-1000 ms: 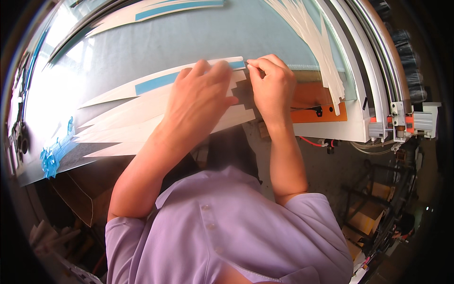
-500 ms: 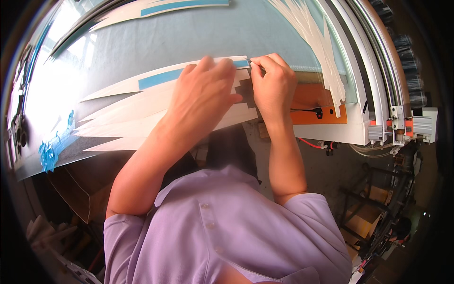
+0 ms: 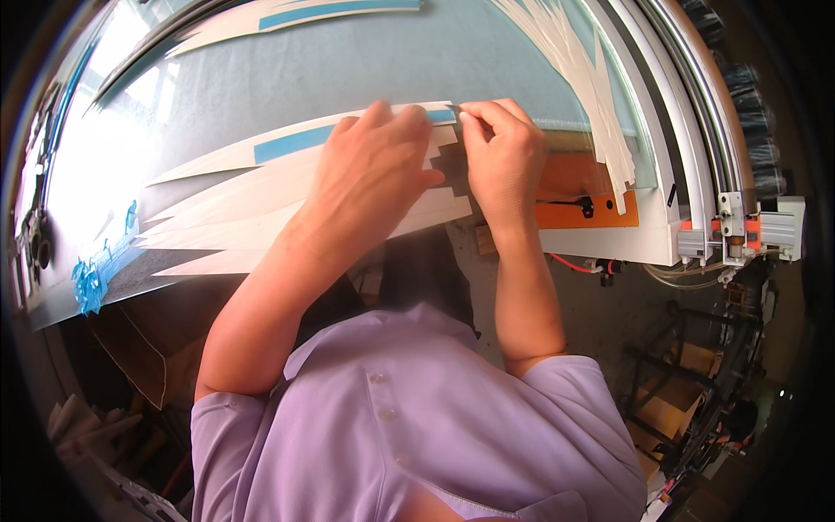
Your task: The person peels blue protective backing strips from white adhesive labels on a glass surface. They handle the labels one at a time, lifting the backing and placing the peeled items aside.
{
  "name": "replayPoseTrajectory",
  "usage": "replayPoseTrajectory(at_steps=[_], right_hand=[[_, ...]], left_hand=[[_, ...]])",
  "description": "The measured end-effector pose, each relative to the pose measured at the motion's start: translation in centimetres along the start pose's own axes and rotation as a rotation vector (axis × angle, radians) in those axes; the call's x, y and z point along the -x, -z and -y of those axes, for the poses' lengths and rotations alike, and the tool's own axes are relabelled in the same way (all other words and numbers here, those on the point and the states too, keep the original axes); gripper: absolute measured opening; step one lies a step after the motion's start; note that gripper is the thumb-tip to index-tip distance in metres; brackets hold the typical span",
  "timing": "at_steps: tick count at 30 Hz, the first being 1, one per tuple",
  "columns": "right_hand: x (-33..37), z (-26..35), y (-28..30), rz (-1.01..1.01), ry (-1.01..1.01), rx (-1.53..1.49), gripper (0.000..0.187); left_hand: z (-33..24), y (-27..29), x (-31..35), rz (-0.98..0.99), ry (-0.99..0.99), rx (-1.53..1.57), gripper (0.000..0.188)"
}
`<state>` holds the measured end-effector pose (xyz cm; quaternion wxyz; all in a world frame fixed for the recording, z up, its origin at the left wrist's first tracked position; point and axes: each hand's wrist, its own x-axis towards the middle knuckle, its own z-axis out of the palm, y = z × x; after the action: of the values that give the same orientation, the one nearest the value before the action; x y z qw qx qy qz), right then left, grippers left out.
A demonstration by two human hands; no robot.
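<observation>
A long white tapered piece (image 3: 202, 165) with a blue strip (image 3: 291, 146) along it lies on the table in front of me. My left hand (image 3: 370, 170) rests across it, thumb apart and fingers spread, covering the middle of the blue strip. At the piece's right end, my right hand (image 3: 506, 161) is closed in a pinch between thumb and forefinger. Whatever sits in the pinch is too small to make out. Several more white pointed pieces (image 3: 235, 209) lie fanned out on the near side, partly under my left hand and forearm.
Another white piece with a blue strip (image 3: 339, 12) lies at the far edge. Thin white strips (image 3: 600, 113) are bunched at the right, near an orange panel (image 3: 622, 210) and a metal rail (image 3: 739, 230). Crumpled blue film (image 3: 97, 274) hangs at the table's left corner.
Both hands hold nearly the same places. My left hand has shifted very slightly, and the near white pieces have moved a touch. The right hand keeps its pinch.
</observation>
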<state>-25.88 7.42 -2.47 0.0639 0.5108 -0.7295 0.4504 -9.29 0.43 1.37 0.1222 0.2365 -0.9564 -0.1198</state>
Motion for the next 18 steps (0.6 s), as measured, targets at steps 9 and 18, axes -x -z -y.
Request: replayPoseTrajectory(at_steps=[9,18], right_hand=[[0.32,-0.71,0.44,0.0,-0.011,0.028,0.012],[0.27,-0.23,0.75,0.027,-0.188,-0.226,0.011]], left_hand=[[-0.07,0.08,-0.02,0.01,0.002,-0.005,0.044],[-0.04,0.2,-0.15,0.039,0.015,-0.005,0.044]])
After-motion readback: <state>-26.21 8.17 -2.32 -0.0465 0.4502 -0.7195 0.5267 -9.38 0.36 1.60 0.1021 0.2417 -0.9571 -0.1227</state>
